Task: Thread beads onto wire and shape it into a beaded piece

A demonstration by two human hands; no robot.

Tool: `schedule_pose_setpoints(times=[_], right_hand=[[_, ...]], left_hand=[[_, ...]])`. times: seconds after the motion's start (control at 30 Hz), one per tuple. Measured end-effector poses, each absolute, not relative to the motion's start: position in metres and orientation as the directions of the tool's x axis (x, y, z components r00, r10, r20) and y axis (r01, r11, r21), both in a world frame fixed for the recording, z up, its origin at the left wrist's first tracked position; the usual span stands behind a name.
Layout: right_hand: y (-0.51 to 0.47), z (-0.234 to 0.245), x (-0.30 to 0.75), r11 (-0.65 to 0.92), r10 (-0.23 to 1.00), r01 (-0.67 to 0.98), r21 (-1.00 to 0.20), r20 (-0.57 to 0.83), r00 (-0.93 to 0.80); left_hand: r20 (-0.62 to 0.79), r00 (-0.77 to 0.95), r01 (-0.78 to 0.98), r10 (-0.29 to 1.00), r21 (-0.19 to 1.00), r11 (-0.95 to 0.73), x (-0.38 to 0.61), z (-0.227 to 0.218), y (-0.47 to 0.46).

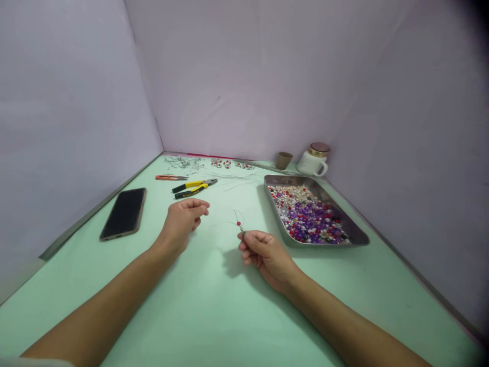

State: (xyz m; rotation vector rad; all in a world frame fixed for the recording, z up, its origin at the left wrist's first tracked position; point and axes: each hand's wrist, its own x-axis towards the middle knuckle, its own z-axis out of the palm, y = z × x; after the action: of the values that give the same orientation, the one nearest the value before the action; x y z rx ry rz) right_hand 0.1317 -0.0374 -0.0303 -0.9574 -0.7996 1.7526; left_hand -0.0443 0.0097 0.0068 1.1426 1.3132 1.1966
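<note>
My right hand (pixel 263 255) is closed in a pinch on a thin wire (pixel 237 216) that carries a red bead (pixel 238 223) and a smaller bead just above my fingertips. My left hand (pixel 184 218) hovers a short way to the left of the wire, its fingers curled with thumb and forefinger close together; whether anything lies between them I cannot make out. Both hands are over the pale green table (pixel 214 306).
A metal tray (pixel 357 234) of several purple, red and pearl beads lies right of my right hand. A dark phone (pixel 124 212) lies at left. Yellow-handled pliers (pixel 193 187), orange snips (pixel 170 177), loose wires (pixel 183 163), a white lidded mug (pixel 312 162) and a small cup (pixel 283 160) line the back.
</note>
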Motion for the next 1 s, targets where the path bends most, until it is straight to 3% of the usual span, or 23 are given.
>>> schedule_pose_setpoints(times=[0.3,0.67,0.87,1.0], right_hand=[[-0.044,-0.027,0.124,-0.318,0.946,-0.49,-0.812,-0.303,-0.112],[-0.049,-0.029,0.122,-0.314,0.943,-0.46,-0.831,-0.218,-0.249],[-0.047,-0.029,0.125,-0.297,0.94,-0.474,-0.829,-0.169,-0.295],[-0.045,-0.031,0.124,-0.29,0.951,-0.442,-0.849,-0.203,-0.233]], left_hand=[[-0.051,0.287,-0.074,0.957,0.994,0.075,-0.025,0.004,-0.014],[0.044,0.083,0.221,0.996,0.973,-0.061,-0.017,0.003,-0.021],[0.069,0.116,0.238,0.991,0.967,-0.095,-0.015,0.002,-0.023],[0.069,0.103,0.262,0.992,0.96,-0.094,-0.015,0.001,-0.023]])
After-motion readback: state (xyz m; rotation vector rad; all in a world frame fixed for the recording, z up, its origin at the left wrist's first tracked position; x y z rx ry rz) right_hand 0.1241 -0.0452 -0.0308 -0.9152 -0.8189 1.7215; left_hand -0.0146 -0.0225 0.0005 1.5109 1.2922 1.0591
